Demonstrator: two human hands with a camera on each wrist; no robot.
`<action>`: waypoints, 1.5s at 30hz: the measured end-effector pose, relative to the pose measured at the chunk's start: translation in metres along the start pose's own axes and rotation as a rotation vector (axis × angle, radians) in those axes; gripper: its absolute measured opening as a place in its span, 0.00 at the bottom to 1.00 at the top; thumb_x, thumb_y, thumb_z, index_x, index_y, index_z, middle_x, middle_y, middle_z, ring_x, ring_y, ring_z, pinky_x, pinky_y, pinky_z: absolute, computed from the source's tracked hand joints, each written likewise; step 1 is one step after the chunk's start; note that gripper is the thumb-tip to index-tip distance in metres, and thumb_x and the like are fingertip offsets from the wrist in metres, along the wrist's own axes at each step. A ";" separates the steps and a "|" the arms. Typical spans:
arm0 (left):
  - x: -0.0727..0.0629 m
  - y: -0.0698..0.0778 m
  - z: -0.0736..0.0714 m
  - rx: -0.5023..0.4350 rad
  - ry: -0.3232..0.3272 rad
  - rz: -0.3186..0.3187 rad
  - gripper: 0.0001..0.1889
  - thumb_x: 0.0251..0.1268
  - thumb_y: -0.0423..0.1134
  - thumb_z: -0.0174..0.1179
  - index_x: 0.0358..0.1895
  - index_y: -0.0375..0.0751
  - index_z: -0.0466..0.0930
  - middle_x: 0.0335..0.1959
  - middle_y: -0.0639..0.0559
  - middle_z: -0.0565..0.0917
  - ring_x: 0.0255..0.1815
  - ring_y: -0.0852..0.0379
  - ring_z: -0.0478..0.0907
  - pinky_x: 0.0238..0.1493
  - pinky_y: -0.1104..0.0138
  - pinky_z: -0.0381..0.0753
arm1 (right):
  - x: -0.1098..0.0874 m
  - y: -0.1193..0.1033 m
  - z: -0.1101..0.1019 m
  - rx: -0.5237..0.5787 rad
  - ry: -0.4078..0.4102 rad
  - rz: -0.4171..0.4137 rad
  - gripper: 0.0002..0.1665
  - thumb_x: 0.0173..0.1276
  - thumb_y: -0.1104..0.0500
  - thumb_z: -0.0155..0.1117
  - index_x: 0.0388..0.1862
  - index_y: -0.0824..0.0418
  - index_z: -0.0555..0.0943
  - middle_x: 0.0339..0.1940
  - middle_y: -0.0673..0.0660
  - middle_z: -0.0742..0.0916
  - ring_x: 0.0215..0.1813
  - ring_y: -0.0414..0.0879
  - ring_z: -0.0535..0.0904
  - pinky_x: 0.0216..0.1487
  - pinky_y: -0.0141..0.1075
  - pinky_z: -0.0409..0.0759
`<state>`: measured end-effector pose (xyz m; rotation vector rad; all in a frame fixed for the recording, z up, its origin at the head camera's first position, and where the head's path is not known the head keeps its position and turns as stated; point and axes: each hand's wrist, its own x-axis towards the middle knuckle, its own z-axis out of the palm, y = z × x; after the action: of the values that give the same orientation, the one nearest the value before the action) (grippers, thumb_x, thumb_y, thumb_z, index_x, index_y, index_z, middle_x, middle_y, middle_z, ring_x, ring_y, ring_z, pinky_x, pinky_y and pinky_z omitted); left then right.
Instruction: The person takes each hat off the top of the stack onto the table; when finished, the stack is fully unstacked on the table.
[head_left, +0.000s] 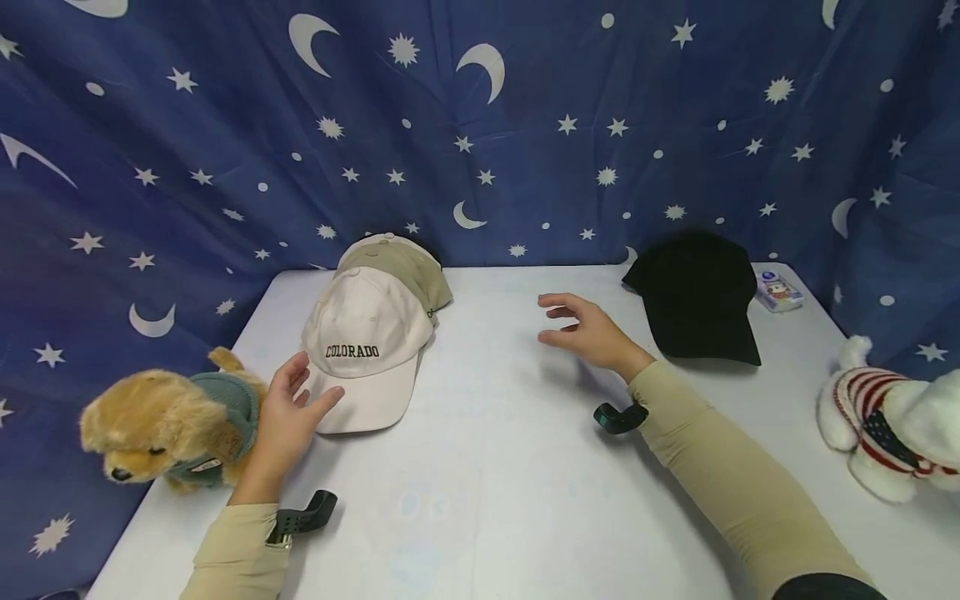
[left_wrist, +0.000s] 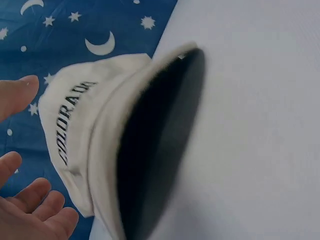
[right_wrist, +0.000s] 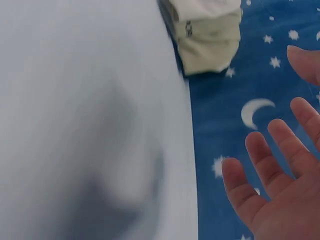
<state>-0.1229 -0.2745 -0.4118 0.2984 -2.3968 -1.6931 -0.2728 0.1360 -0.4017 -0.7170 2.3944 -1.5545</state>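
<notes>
A cream cap (head_left: 367, 321) lettered COLORADO sits at the left of the white table, its brim toward me. Behind it, partly covered, is an olive-and-cream cap (head_left: 408, 265). Beside the cream cap's brim, my left hand (head_left: 288, 417) has its fingers spread and holds nothing; the left wrist view shows the cream cap (left_wrist: 75, 120) just past the fingers. My right hand (head_left: 592, 333) hovers over the table between the caps, fingers loosely bent, nothing in them. Its palm (right_wrist: 290, 210) shows bare in the right wrist view. A black cap (head_left: 697, 292) lies to its right.
A tan plush dog (head_left: 165, 417) in a blue-green top stands left of my left hand. At the right edge is a white plush toy (head_left: 885, 425) in striped clothing. A small colourful packet (head_left: 778, 292) lies behind the black cap. A blue starry cloth (head_left: 525, 125) hangs behind the table.
</notes>
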 end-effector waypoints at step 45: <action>0.044 -0.025 -0.004 0.084 -0.067 -0.199 0.54 0.64 0.38 0.68 0.80 0.35 0.34 0.79 0.30 0.42 0.80 0.39 0.40 0.77 0.53 0.45 | 0.084 -0.036 0.138 -0.018 -0.216 0.049 0.47 0.64 0.59 0.73 0.78 0.62 0.61 0.77 0.56 0.67 0.74 0.52 0.66 0.70 0.40 0.66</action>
<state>-0.1628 -0.2982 -0.4323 0.5169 -2.5668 -1.7095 -0.2777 -0.0286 -0.4210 -0.7809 2.2535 -1.3630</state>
